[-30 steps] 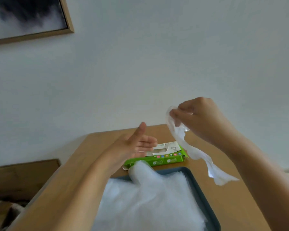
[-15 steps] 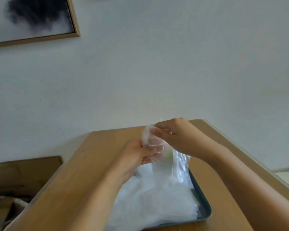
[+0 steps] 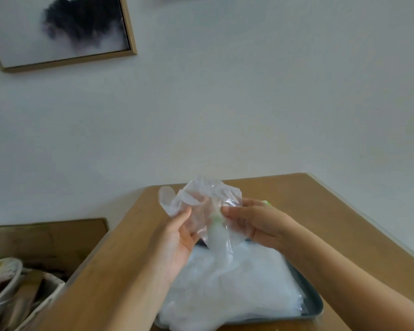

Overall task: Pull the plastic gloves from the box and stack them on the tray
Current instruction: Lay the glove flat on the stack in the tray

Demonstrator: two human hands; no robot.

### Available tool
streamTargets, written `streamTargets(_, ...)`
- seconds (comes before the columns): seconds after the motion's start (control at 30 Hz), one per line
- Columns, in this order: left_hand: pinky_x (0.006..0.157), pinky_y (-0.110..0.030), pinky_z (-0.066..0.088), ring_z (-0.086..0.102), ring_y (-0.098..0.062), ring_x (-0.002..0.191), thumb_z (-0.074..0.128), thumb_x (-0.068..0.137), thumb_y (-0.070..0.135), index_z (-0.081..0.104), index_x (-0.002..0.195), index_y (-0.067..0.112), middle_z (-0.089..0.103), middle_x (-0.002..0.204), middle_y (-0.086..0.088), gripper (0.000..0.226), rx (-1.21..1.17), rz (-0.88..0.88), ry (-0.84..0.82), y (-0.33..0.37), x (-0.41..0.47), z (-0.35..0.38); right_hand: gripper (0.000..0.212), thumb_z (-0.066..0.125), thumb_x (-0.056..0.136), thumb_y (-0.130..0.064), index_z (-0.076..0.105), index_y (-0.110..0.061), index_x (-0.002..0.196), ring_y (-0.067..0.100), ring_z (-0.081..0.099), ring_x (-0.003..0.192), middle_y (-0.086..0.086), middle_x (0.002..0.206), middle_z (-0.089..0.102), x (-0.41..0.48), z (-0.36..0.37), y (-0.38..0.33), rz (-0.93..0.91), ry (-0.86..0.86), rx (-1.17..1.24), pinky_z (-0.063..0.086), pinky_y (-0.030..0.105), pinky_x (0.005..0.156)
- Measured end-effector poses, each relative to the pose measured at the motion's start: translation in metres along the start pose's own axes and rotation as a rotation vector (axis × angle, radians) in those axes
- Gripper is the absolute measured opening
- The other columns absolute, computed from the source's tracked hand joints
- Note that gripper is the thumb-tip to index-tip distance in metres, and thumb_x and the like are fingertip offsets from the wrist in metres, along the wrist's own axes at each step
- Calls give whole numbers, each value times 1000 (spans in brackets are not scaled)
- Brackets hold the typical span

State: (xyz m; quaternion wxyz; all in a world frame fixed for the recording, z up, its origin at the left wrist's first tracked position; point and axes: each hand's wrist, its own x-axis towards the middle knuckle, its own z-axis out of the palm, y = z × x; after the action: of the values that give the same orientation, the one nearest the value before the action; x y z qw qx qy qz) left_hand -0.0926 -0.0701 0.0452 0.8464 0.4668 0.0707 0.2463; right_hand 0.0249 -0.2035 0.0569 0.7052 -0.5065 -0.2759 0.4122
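one plastic glove held up and spread between both hands, over the far end of the tray

the left hand grips the glove's left side with thumb in front and fingers behind the film, and the right hand pinches its right edge, so the hands are near each other and both clamped on the same thin sheet. the cuff hangs down to the pile of gloves that already fills the tray on the tabletop. the box shows only as a green sliver behind the right hand. this looks like the flattening step before stacking. next, the glove likely needs lowering flat onto the pile and a clean release, since such light film clings to skin and crumples easily.
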Motion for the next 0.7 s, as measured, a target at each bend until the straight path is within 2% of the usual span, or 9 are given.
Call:
streamTargets(0.07, 71, -27, 58, 69, -22, 92, 67, 69, 5, 67, 94, 1, 68, 106, -16, 25, 51, 18, 68, 6, -1, -10, 30, 59, 86, 8, 62, -8, 111, 4, 63, 56, -5, 65, 65, -3, 1, -3, -30, -40, -140, 54, 19, 57)
streamTargets(0.1, 72, -28, 58, 69, -23, 91, 65, 74, 4, 68, 92, 0, 68, 107, -18, 19, 79, 1, 140, 8, -1, -16, 37, 59, 86, 9, 60, -9, 118, 5, 63, 57, -5, 66, 64, -5, -1, -5, -28, -66, -215, 55, 20, 58)
streamTargets(0.2, 68, -27, 59, 68, -28, 96, 60, 88, 3, 67, 101, -2, 71, 102, -17, 15, 229, -50, 289, 14, -6, -30, 49, 62, 84, 8, 57, -16, 126, 10, 59, 60, -5, 64, 58, -9, -12, -12, -11, -89, -383, 53, 21, 59)
streamTargets(0.27, 62, -24, 57, 70, -27, 93, 58, 90, 4, 68, 107, 1, 73, 97, -15, 19, 357, -62, 261, 16, -16, -34, 51, 63, 84, 6, 57, -23, 126, 12, 52, 58, -5, 61, 52, -8, -20, -15, 17, -86, -464, 49, 21, 56)
streamTargets(0.37, 57, -20, 54, 73, -20, 80, 58, 90, 3, 67, 110, 7, 74, 94, -12, 22, 546, -46, 197, 19, -33, -36, 55, 64, 84, 6, 56, -28, 127, 14, 48, 62, 2, 69, 47, -4, -32, -13, 80, -155, -514, 43, 24, 61)
streamTargets(0.53, 51, -23, 53, 70, -20, 62, 60, 90, 1, 64, 105, 12, 75, 80, -6, 19, 816, -53, 268, 10, -50, -39, 54, 66, 83, 5, 53, -19, 129, 7, 53, 60, -4, 69, 59, 2, -44, 0, 190, -228, -732, 45, 18, 53)
streamTargets(0.7, 49, -25, 48, 61, -14, 46, 62, 90, 11, 59, 102, 20, 69, 61, 0, 16, 1159, -199, 179, 3, -63, -49, 47, 72, 80, -3, 52, -21, 119, 20, 61, 72, -7, 78, 67, 7, -54, 11, 284, -167, -1081, 46, 17, 55)
